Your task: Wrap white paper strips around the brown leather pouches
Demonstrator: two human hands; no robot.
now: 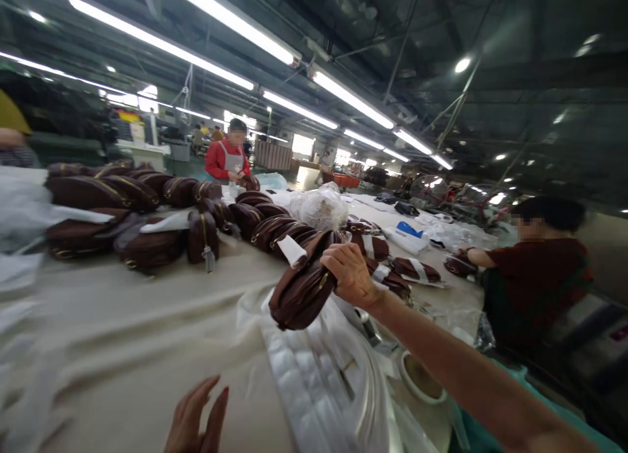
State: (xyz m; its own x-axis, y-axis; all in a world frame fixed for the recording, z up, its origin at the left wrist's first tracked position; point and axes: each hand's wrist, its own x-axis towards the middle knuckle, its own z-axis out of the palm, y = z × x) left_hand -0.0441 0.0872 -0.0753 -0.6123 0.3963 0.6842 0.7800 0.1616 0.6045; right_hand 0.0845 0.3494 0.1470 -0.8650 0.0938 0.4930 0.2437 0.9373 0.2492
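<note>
My right hand [349, 274] is closed around the upper end of a dark brown zippered bag [300, 294], lifted over the table with its length slanting down to the left. A white paper strip [292, 251] sticks out at the bag's upper side. Low in the view, my left hand [197, 419] is empty, fingers apart, above the pale table cover [147, 342]. Beneath the held bag lies a stack of clear plastic sleeves [318, 381]. Rows of similar brown bags [267, 225] stand just beyond it.
More brown bags [88, 194] are piled at the left beside crumpled plastic [22, 211]. A roll of tape [422, 378] sits near my right forearm. Across the table a person in red [230, 157] handles a bag; another person [540, 276] works at the right. A wrapped bundle [321, 205] lies mid-table.
</note>
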